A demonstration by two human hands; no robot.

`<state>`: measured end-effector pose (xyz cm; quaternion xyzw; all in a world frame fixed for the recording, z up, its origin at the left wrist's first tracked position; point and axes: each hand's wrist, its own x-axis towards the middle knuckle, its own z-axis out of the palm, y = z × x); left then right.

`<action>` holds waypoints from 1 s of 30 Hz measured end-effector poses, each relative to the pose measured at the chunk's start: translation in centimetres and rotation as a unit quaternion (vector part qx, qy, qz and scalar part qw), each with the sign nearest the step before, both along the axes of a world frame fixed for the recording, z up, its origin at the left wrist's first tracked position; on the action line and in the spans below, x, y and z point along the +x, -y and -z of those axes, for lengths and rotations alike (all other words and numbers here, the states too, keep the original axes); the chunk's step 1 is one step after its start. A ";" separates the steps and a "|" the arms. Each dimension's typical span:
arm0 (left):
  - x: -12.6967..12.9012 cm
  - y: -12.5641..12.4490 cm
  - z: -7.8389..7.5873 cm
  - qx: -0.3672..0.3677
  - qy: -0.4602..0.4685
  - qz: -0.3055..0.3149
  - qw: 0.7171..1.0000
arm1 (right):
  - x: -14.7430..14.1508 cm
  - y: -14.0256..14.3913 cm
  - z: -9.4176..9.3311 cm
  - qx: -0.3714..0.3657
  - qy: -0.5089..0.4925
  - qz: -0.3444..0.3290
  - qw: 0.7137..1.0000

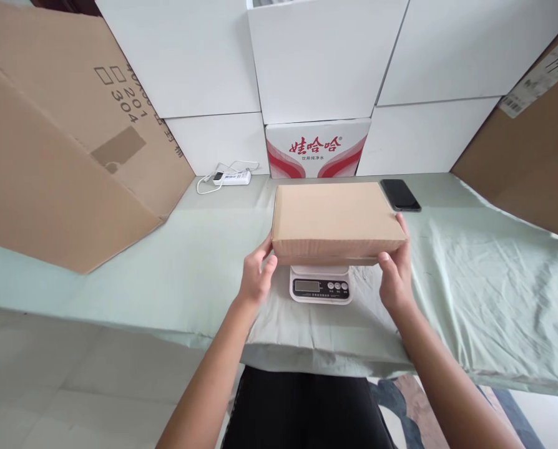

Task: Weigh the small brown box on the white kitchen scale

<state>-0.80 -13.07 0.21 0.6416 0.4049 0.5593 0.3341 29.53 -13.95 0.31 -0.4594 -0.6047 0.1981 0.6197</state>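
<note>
Cardboard box lay flat on a small white scale, gripped at its near corners: left hand curled on the left end, right hand on the right. Beyond lay the green cloth, a black phone and stacked white cartons.

Tan box, white scale, pale green cloth.

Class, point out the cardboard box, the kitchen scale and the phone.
cardboard box (335, 215), head view, middle of its top face.
kitchen scale (321, 288), head view, its display panel.
phone (399, 194), head view, its dark screen.
</note>
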 end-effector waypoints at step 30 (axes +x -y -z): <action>1.6 -14.8 3.0 -0.125 0.121 0.024 0.984 | 0.6 -16.1 3.7 -0.029 -0.029 -0.037 0.998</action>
